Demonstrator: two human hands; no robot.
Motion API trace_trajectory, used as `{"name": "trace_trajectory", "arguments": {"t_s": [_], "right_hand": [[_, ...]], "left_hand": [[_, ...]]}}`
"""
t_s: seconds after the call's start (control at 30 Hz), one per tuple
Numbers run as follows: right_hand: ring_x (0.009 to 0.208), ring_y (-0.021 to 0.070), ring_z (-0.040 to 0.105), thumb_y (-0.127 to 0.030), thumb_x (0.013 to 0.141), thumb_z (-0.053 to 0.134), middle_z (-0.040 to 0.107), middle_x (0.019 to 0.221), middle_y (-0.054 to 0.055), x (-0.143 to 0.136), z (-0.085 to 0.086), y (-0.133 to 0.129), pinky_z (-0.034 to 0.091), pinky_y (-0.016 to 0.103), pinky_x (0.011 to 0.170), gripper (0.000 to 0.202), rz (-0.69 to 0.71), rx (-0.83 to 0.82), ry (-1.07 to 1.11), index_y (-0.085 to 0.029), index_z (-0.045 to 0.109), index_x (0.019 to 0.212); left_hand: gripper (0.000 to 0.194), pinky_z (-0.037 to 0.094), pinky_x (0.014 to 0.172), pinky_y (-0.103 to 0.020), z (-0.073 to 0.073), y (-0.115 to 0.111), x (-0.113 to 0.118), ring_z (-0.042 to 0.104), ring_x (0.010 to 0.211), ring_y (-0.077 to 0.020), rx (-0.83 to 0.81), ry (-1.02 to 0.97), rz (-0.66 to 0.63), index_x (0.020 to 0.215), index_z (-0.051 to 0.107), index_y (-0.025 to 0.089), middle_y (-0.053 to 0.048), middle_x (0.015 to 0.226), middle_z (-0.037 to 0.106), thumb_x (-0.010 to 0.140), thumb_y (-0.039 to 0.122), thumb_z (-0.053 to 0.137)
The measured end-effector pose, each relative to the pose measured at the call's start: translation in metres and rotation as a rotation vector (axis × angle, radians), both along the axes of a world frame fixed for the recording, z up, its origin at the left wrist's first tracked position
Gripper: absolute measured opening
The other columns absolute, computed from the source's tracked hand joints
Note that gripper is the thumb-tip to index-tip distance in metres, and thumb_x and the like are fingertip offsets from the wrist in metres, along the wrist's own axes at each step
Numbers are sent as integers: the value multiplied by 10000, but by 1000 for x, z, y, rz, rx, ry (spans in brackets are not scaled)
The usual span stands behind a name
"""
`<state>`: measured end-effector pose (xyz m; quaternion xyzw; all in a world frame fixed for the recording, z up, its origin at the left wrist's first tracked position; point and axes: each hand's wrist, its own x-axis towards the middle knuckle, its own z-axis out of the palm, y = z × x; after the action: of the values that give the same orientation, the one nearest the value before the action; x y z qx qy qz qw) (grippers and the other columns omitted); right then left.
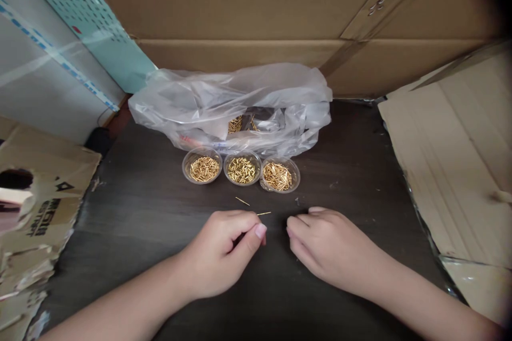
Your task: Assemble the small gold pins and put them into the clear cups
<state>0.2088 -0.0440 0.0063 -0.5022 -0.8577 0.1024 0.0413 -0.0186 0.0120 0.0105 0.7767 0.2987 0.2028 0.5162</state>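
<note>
Along the dark counter [132, 197], from printed cardboard [44, 192] at the left, three clear cups stand in a row before a plastic bag [192, 96]: the left cup [186, 166] and the right cup [296, 175] hold slender gold pins, the middle cup [226, 167] shorter brassy pieces. Nearer, one loose pin [242, 201] lies beyond the left hand [230, 253], thumb against curled index, with a second pin [264, 213] jutting from behind it, whether gripped I can't tell. Apart from it, the right hand [330, 242] curls inward, its fingertips hidden.
</note>
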Motion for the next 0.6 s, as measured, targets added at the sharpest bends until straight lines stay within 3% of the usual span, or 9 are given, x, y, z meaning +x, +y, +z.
{"name": "trace_trajectory", "arguments": {"t_s": [0.6], "right_hand": [[529,172,551,-84,883,461,587,603,-7,0,-5,-2,370,349,691,226,6,-12,8,-200,524,699]], "left_hand": [[346,335,572,-260,3,0,0,442,585,-108,2,-2,-26,675,484,167,20,633,489,1012,236,449]]}}
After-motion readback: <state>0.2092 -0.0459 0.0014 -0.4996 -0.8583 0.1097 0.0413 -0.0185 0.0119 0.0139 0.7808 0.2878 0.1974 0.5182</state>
